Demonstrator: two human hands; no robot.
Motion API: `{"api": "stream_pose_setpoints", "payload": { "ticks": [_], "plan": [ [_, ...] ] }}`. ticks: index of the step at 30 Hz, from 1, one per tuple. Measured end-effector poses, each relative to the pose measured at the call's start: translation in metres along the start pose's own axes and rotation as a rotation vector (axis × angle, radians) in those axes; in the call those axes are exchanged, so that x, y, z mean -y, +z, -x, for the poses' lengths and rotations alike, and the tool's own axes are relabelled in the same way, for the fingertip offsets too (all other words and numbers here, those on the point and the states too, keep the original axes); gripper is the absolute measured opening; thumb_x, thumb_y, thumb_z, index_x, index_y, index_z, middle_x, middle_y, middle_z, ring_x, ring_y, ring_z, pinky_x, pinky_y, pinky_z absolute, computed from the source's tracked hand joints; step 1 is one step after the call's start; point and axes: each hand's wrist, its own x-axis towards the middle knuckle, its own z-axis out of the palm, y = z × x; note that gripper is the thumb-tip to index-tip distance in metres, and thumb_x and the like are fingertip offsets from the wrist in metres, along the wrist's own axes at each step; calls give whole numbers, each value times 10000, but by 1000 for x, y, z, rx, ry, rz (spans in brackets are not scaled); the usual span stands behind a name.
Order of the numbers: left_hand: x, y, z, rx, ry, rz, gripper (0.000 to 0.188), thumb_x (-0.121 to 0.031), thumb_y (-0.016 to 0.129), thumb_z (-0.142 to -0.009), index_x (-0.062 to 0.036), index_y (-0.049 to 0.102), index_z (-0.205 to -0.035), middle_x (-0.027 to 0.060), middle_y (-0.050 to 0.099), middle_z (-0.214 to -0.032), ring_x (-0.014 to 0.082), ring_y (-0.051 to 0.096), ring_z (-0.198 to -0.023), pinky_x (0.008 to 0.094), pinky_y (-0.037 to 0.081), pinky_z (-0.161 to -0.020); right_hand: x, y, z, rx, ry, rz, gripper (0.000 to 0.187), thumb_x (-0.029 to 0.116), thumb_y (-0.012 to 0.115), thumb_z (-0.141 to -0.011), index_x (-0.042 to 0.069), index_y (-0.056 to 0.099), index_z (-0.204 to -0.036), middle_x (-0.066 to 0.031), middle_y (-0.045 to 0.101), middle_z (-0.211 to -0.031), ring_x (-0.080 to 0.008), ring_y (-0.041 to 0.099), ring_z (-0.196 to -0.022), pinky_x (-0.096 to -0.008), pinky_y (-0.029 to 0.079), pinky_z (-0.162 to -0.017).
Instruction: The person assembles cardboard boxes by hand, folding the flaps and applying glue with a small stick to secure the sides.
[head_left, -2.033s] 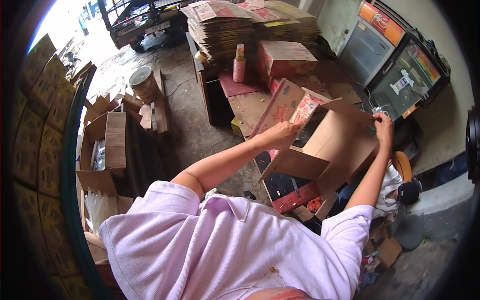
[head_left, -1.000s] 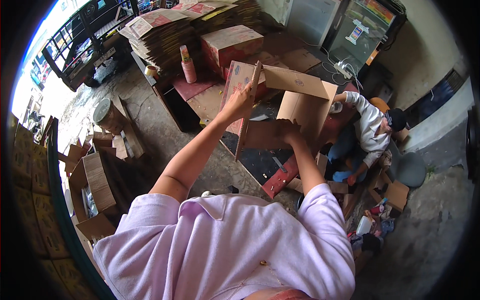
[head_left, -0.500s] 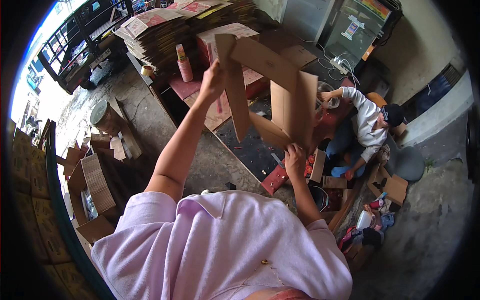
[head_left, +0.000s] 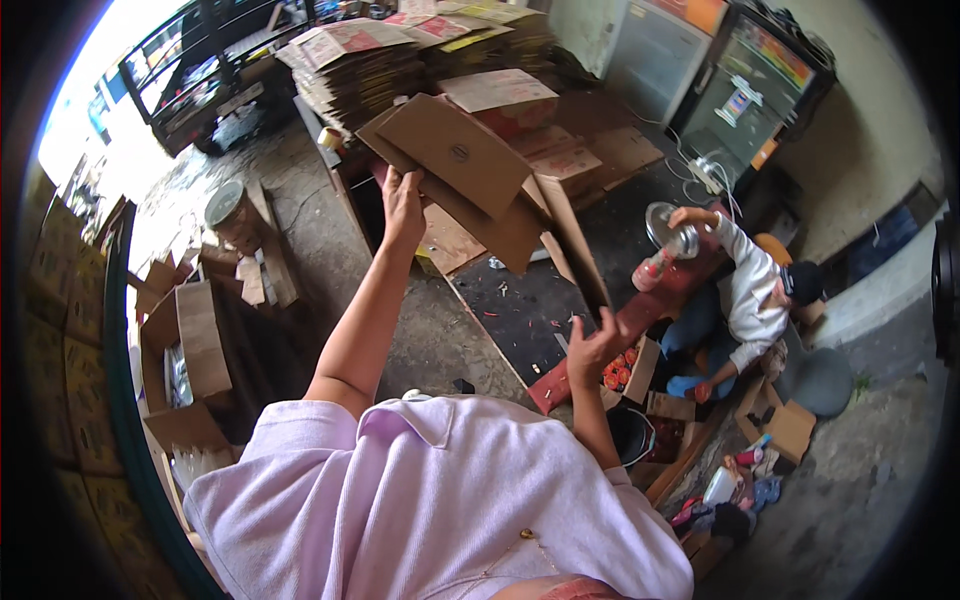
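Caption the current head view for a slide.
Left hand grips an open cardboard box, right hand at its lower corner, above a dark tabletop; co-worker at right.

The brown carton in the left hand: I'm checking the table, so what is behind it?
Beyond the brown carton, a stack of flattened cardboard and part of a red-printed box show, with dark tabletop lower down. Whatever its panels cover cannot be seen.
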Motion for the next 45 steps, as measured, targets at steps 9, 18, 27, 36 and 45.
{"api": "stream_pose_setpoints", "payload": {
  "ticks": [9, 18, 27, 36, 45],
  "plan": [
    [-45, -11, 24, -120, 6, 19, 268, -42, 466, -854, -59, 478, -1121, 76, 603, -992, 164, 643, -797, 306, 584, -644, -9, -30, -72, 39, 140, 177, 551, 231, 813, -594, 83, 597, -1079, -74, 496, -1134, -319, 473, -1054, -440, 366, -857],
    [-85, -55, 0, -215, 30, 62, 284, -40, 477, -851, -53, 463, -1135, 77, 586, -995, 159, 623, -789, 282, 544, -623, -16, 12, -82, 164, 272, -828, 332, -41, 652, -804, -31, 555, -1121, -148, 605, -1110, -189, 587, -999, -297, 481, -890],
    [-127, -133, -57, -415, 15, 130, 191, -66, 496, -884, -16, 497, -1069, 79, 583, -973, 175, 624, -835, 312, 574, -727, 68, 75, -174, 184, 125, -914, 187, 44, 595, -879, -55, 570, -1035, -106, 608, -1026, -171, 562, -967, -300, 430, -896],
    [-183, -225, -141, -87, -56, 139, 558, -397, 409, -953, -39, 303, -1369, 179, 392, -1371, 343, 491, -1187, 446, 496, -898, 254, 137, -308, -8, -166, -897, 193, 48, 627, -865, -64, 579, -1015, -138, 639, -1005, -167, 591, -913, -301, 466, -822],
    [-231, -348, -190, -199, -124, 30, 449, -299, 465, -936, -11, 430, -1279, 174, 533, -1238, 311, 585, -1064, 423, 541, -815, 394, 203, -405, -428, -404, -525, 233, 131, 665, -845, -32, 628, -1008, -146, 679, -955, -209, 666, -840, -332, 509, -699]
  ]
}}
